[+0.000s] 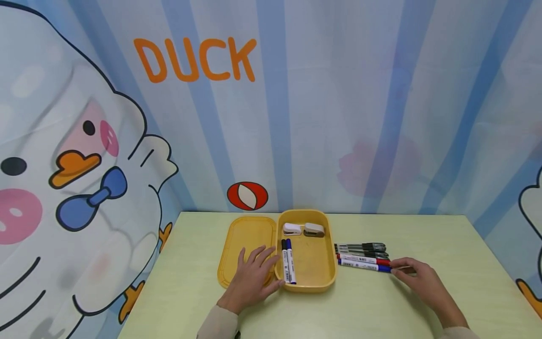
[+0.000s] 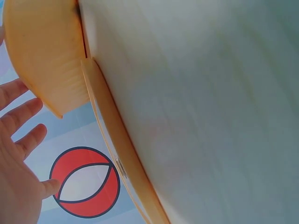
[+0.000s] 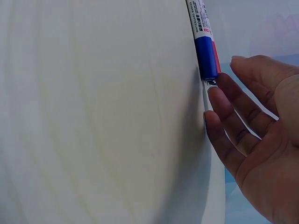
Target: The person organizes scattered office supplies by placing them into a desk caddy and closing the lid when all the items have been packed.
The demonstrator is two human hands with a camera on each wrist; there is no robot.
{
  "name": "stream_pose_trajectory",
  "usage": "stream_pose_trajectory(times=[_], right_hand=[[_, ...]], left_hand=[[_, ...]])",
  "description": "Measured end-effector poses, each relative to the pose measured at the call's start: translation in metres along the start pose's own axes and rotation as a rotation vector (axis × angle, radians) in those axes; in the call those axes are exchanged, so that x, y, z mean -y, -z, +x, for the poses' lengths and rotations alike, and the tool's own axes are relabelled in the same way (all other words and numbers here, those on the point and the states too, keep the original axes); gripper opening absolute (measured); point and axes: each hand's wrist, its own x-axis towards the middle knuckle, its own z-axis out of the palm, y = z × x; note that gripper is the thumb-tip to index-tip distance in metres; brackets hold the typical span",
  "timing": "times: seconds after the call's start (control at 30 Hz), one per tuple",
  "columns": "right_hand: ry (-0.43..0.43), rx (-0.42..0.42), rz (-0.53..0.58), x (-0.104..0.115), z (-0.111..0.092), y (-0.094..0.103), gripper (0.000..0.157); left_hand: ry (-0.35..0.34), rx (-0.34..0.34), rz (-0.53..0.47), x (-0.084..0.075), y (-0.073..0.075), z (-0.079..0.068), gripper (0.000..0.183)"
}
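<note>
A yellow box holds a black-capped marker, a blue-capped marker, a white stapler and a grey-and-white stapler. My left hand has its fingers spread at the box's left wall, over part of the yellow lid. To the right of the box lie a blue marker, a red marker and several black pens. My right hand is at the capped ends of these markers. In the right wrist view its fingertips are beside the blue cap, not curled round it.
Everything lies on a pale yellow table. Behind it hangs a blue-striped curtain with duck drawings, close to the table's back edge. The lid lies flat against the box's left side.
</note>
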Motion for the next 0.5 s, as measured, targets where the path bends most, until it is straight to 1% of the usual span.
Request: stream_pose_trajectory(times=[0.33,0.5], right_hand=[[-0.005,-0.001,-0.002,0.0011,0.0009,-0.0002,0.027],[0.009,-0.013,-0.010,0.0027,0.0017,-0.0018,0.023]], left_hand=[[0.001,-0.003,-0.004,-0.0002,-0.0007,0.0002,0.061],[-0.001,-0.004,0.008,0.0000,0.0000,-0.0004,0.063]])
